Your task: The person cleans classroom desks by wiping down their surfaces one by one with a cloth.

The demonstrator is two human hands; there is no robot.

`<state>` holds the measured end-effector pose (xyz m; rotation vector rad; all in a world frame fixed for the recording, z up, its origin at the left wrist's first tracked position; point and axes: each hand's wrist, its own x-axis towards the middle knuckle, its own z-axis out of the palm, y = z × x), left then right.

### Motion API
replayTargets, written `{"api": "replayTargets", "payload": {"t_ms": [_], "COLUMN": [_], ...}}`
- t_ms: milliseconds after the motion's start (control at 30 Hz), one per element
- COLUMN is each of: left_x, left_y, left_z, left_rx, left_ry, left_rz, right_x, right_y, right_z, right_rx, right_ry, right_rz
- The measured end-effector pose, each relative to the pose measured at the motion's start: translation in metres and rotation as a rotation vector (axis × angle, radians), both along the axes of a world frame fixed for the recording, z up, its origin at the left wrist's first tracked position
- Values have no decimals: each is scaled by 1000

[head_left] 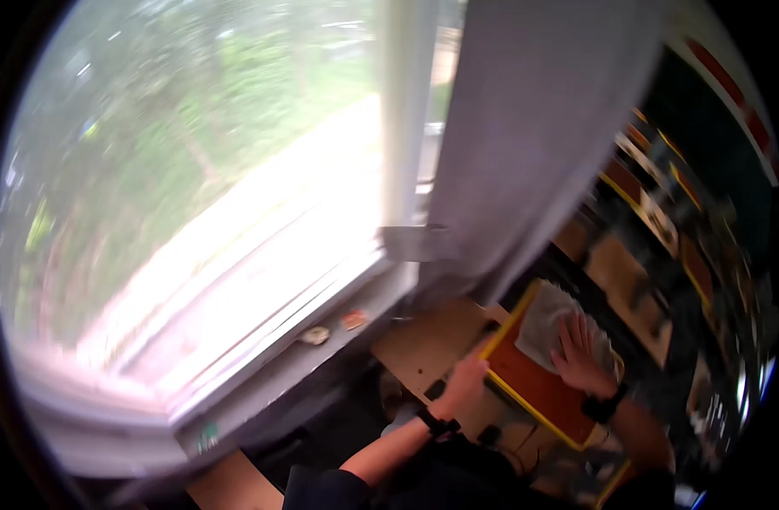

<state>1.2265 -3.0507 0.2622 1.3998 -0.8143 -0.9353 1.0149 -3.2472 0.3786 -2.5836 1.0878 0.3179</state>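
A red-brown desktop (532,376) with yellow edging lies in front of me, slanted in the view. At its left yellow edge, my left hand (464,384) is closed around the rim, its fingertips partly hidden. A pale grey cloth (543,330) is bunched over the far part of the desktop. My right hand (579,355) lies flat on this cloth, fingers spread and pressing it against the surface. Each wrist wears a dark band.
A bright window (194,187) with a sill (262,399) is on the left; a small yellowish thing (315,336) and an orange thing (354,320) lie on the sill. A grey curtain (534,119) hangs beside it. More desks (628,289) stand to the right, blurred.
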Motion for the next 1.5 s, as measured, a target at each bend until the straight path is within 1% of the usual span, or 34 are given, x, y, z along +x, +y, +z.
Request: {"api": "replayTargets", "payload": {"t_ms": [33, 67, 133, 167, 200, 233, 267, 300, 333, 367, 400, 467, 500, 567, 600, 633, 667, 700, 767, 800, 867, 900, 933, 967, 1000, 1033, 1100, 1167, 1233, 1300, 1367, 1433, 1467, 1500], "left_x": [1, -5, -25, -31, -24, -27, -32, -32, -30, -30, -32, -30, -28, -12, -18, -23, -25, -25, -17, -16, -23, -25, -25, -20, -17, -19, -25, -26, -37, -50, -54, -51, -52, -56], "left_y": [-2, -7, -20, -25, -19, -21, -26, -32, -37, -33, -41, -41, -37, -22, -23, -27, -28, -29, -29, -27, -23, -22, -22, -23, -22, -18, -17, -9, -12, -16, -8, -8, -11, -14], "left_z": [9, 6, 5, 9, -6, -9, -25, -45, -53, -41, -53, -43, -37, -2, -10, -28, -34, -38, -36, -33, -20, -19, -22, -23, -20, -16, -19, -6, -3, -9, 11, 16, 13, 10], "left_rx": [40, -99, -400, -392, -448, -493, -490, -362, -231, -362, -351, -468, -458, -498, -490, -467, -440, -433, -377, -376, -402, -409, -420, -435, -449, -445, -417, -382, -351, -424, -387, -360, -364, -365], "left_ry": [27, 26, 31, 33, 11, -7, -4, -16, -30, 27, 15, 5, 2, -37, -38, 139, 316, 310, 51, 43, 311, 311, 181, 47, 40, 54, 50, 117, 180, 133, 197, 239, 215, 196], "left_rz": [-13, 50, 167, 231, 228, 203, 248, 108, -45, 14, 18, 61, 54, -62, -77, -71, -60, -66, -76, -76, -76, -94, -49, -1, -14, 5, 58, 54, 72, 204, 205, 200, 243, 273], "right_x": [15, 25, 47, 46, 56, 54, 56, 59, 59, 54, 49, 55, 54, 46, 39, 34, 29, 19, -6, -13, -28, -35, -55, -80, -94, -101, -127, -148, -153, -164, -170, -149, -146, -151], "right_y": [-4, -4, 5, 6, 13, 15, 22, 29, 35, 40, 39, 59, 68, 86, 95, 102, 107, 110, 116, 121, 133, 140, 140, 141, 140, 147, 146, 158, 163, 159, 157, 141, 133, 125], "right_z": [-4, -6, 22, 25, 8, 4, 2, 0, 0, -4, -7, 5, 9, 16, 19, 23, 27, 27, 20, 23, 32, 34, 22, 1, -11, -3, -5, 4, 18, 4, -2, -5, -8, -10], "right_rx": [-12, -18, 11, 21, 25, 41, 46, 13, -20, -13, -70, -13, -4, 15, 21, 23, 25, 29, 6, 4, 11, -12, -27, -161, -295, -355, -326, -287, -219, -219, -208, -162, -160, -219], "right_ry": [9, 7, -20, -5, -32, -58, -44, -36, -39, -125, -105, -127, -133, -105, -111, -77, -41, -50, -58, -66, -49, -21, -29, -135, -236, -192, -141, -75, -103, -109, -100, 230, 231, 103], "right_rz": [66, 122, 252, 313, 365, 395, 437, 443, 438, 494, 552, 491, 484, 472, 457, 443, 431, 424, 414, 415, 282, 234, 217, 240, 266, 252, 196, 115, -33, -72, -119, -339, -356, -245]}}
